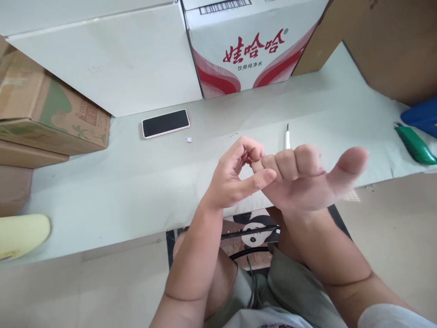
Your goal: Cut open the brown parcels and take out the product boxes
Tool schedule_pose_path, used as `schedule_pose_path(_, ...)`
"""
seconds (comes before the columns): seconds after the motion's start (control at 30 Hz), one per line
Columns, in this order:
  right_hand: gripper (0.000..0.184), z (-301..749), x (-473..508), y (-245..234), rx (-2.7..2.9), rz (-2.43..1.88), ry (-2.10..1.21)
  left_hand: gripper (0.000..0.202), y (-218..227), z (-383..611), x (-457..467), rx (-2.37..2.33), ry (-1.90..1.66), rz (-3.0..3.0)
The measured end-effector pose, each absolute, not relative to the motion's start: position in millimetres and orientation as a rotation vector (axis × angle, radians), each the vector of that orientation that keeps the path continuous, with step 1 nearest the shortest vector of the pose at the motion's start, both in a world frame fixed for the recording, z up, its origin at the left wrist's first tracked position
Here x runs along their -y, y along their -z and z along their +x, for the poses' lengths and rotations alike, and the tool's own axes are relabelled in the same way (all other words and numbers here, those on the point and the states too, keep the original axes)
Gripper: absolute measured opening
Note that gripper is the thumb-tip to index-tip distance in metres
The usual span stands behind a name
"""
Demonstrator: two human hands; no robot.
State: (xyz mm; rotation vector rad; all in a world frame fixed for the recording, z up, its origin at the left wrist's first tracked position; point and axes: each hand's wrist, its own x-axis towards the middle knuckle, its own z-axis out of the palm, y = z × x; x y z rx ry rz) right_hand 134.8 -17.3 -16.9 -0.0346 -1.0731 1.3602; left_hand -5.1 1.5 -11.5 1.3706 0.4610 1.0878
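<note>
My two hands meet above the near edge of the pale table (102,191). My left hand (235,177) has its fingers curled, with the fingertips at the little-finger side of my right hand (307,182). My right hand is curled into a loose fist with the thumb stuck out to the right. Whether anything is pinched between the fingers is hidden. A small white pen-like tool (287,136) lies on the table just behind my right hand. A black phone (165,123) lies face up farther back to the left, with a tiny white piece (189,139) beside it.
A white box (112,59) and a red-and-white printed carton (252,41) stand along the back. Brown cartons (51,114) sit left, another (385,41) right. A green utility knife (414,145) and a blue object (421,116) lie far right. A yellow object (20,234) is at the left edge.
</note>
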Motion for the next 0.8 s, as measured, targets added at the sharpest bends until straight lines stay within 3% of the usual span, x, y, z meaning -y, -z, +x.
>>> schedule_pose_path(0.8,0.063,109,22,17,0.42,-0.363,-1.403,0.055,20,-10,-12,-0.605,-0.981,1.288)
